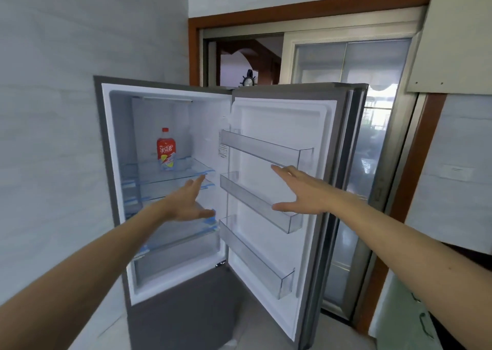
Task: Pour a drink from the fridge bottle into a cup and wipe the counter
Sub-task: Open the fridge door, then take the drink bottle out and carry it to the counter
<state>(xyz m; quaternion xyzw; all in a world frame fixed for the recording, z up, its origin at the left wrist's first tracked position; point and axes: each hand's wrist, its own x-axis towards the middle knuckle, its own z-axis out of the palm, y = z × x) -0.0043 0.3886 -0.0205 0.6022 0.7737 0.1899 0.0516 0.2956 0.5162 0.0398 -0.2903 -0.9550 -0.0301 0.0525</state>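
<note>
Both hands are out in front of us, empty, fingers spread. Left hand (187,203) reaches into the open fridge compartment, palm facing right, fingertips level with the front edge of the glass shelves (170,172), thumb low; we can't tell whether it touches a shelf edge. Right hand (303,191) is splayed flat, palm down, in front of the inner side of the fridge door (282,179), over the middle door bin (262,202). Contact with the bin or door: can't tell. Hands sit well apart, neither gripping anything. Both forearms are bare.

Bottle (166,149) stands upright on the top glass shelf, toward the back of the compartment, left of centre. Red cap, red and pale label, nothing else on that shelf. It's above and behind the left hand, not touching it.

Fridge (111,163) has a grey body and a white interior. More glass shelves with blue tape at the edges sit below the bottle's shelf, then a drawer front at the bottom of the compartment. Door is swung wide to the right and carries three clear bins, all bare. Lower grey door is closed.

Pale tiled wall (53,110) is on the left. Behind the fridge is a brown-framed doorway (292,11) with a sliding glass panel (372,65), and a small dark ornament (249,79) shows above the fridge top.
</note>
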